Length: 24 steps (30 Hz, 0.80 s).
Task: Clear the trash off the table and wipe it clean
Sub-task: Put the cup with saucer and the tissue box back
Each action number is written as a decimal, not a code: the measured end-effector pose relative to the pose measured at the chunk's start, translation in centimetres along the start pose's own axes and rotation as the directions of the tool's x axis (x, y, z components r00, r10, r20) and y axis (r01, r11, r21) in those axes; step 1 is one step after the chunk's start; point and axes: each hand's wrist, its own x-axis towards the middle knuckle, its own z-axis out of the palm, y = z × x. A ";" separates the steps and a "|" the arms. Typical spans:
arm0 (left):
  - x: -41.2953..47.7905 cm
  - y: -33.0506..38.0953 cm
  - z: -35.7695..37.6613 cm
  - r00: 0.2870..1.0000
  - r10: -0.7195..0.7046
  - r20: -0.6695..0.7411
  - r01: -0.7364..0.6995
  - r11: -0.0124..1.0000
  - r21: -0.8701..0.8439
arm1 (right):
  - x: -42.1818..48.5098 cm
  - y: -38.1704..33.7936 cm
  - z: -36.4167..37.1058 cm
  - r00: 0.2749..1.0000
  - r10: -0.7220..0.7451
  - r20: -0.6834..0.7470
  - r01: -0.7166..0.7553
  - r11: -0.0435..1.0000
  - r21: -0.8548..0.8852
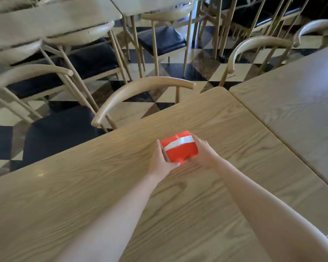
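A red box (180,150) with a white strip across its top sits on the light wooden table (106,188), near the table's middle. My left hand (162,162) clasps the box's left side and near corner. My right hand (204,154) presses against its right side. Both arms reach forward over the table. The box's underside and far side are hidden.
A second wooden table (295,110) abuts on the right. A chair with a curved wooden back (140,91) and dark seat stands at the table's far edge. More chairs and tables crowd the checkered floor (178,70) beyond.
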 end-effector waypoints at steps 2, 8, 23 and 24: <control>-0.1 -0.1 0.0 1.000 -0.002 0.002 0.002 1.000 -0.008 | -0.2 0.3 0.2 0.998 -0.036 -0.053 0.039 0.998 0.053; -0.8 1.3 -1.0 0.999 0.038 -0.004 -0.038 0.991 -0.125 | -1.3 -0.5 0.1 0.988 -0.024 -0.154 0.054 0.981 0.188; -4.0 8.0 -9.4 0.886 0.328 -0.328 -0.391 0.908 -0.149 | -4.1 -12.9 -4.5 0.870 -0.218 -0.442 0.287 0.953 0.094; -4.5 8.2 -10.5 0.870 0.347 -0.350 -0.418 0.895 -0.152 | -4.3 -14.2 -4.4 0.860 -0.240 -0.449 0.308 0.948 0.083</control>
